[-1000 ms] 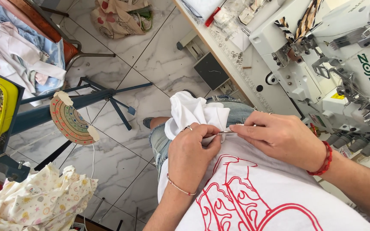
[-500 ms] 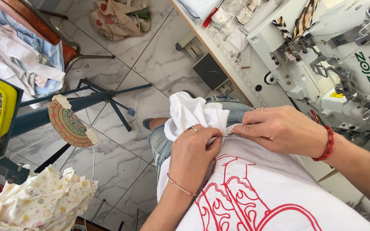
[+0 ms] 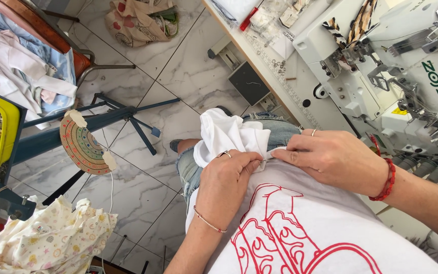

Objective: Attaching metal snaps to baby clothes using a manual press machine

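Pinching the white cloth (image 3: 229,134) at one spot, the left hand (image 3: 224,182) and right hand (image 3: 330,160) meet fingertip to fingertip over the lap. The left hand's fingers are curled tight, thumb and forefinger closed on the fabric edge; a ring shows on one finger and a thin bracelet on the wrist. The right hand lies flatter, fingers drawn narrow onto the same edge, with a ring and a red bead bracelet (image 3: 387,180). Whether a small tool sits between the fingertips cannot be told. The cloth bunches up just beyond the hands, over the knee in jeans (image 3: 280,132), and spreads toward the camera as a white shirt with a red print (image 3: 290,238).

To the right stands a white sewing machine (image 3: 381,76) on a table (image 3: 285,91) strewn with small bits. At the left edge a yellow bin (image 3: 8,127) holds small metal rings. Near it hangs a round patterned disc (image 3: 82,144) on a blue frame (image 3: 102,119). Clothes (image 3: 21,71) are piled on a chair at upper left, a floral cloth (image 3: 46,238) lies at lower left, and a cloth bag (image 3: 138,20) with things inside rests on the marble floor (image 3: 143,203).
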